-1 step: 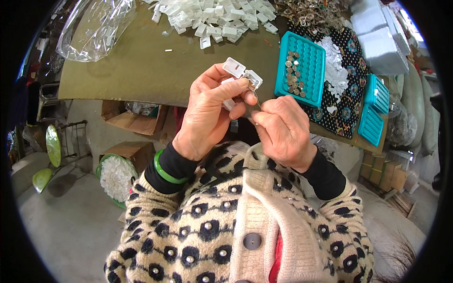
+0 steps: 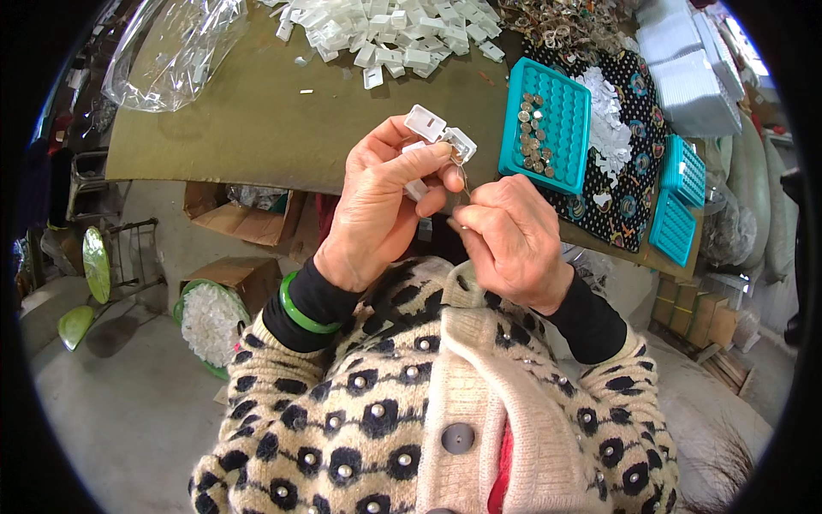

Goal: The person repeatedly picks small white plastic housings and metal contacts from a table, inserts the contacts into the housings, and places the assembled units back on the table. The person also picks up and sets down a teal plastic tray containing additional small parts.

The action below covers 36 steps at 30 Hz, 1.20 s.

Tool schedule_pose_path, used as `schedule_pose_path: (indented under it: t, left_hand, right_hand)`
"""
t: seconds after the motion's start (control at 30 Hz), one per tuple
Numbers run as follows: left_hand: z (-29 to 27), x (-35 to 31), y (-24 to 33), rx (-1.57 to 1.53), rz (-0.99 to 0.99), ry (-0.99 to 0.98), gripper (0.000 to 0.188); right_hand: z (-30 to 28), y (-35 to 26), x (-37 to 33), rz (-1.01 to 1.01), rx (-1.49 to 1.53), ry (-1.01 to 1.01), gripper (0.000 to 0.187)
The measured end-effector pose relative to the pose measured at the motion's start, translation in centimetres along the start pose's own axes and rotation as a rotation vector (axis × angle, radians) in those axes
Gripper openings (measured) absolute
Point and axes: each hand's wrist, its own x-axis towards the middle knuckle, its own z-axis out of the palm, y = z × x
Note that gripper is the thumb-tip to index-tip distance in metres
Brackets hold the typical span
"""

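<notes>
My left hand [image 2: 372, 193] is closed around small white plastic cases; one open case [image 2: 424, 122] sticks out above the fingers. The thumb presses at another white piece [image 2: 462, 144], and more white plastic shows between the fingers. A thin wire [image 2: 465, 178] hangs from that piece toward my right hand [image 2: 518, 244], whose thumb and forefinger are pinched together at its lower end. The fingertips partly hide what they grip. Both hands are held in front of the table's near edge, close together.
A heap of white cases [image 2: 394, 34] lies at the table's far side. On the right stands a teal tray [image 2: 565, 111] with several round metal pieces [image 2: 529, 137], beside white scraps [image 2: 606, 120] on dotted cloth. A clear plastic bag [image 2: 171, 60] lies far left; a filled green basket [image 2: 210, 321] stands below.
My right hand has shifted very slightly left, its pinched fingers a touch lower. My left hand and the white cases look the same.
</notes>
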Motion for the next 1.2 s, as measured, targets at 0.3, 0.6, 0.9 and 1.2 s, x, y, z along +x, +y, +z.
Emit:
schedule_pose_path:
  t: [0.3,0.6,0.9,1.2]
  left_hand:
    - [0.0,-0.3,-0.6,0.037,0.082,0.036,0.018]
    - [0.5,-0.9,-1.1,0.118,0.179,0.072,0.020]
    - [0.7,-1.7,-0.9,0.019,-0.003,0.012,0.016]
    - [0.7,-1.3,-0.7,0.003,0.078,0.071,0.021]
  right_hand:
    - [-0.5,-1.3,0.6,1.035,0.893,0.146,0.024]
    - [0.0,-1.5,1.2,1.185,1.145,0.128,0.013]
    - [0.4,-1.3,0.9,1.126,0.882,0.215,0.013]
    - [0.9,-1.8,0.6,0.772,0.449,0.268,0.009]
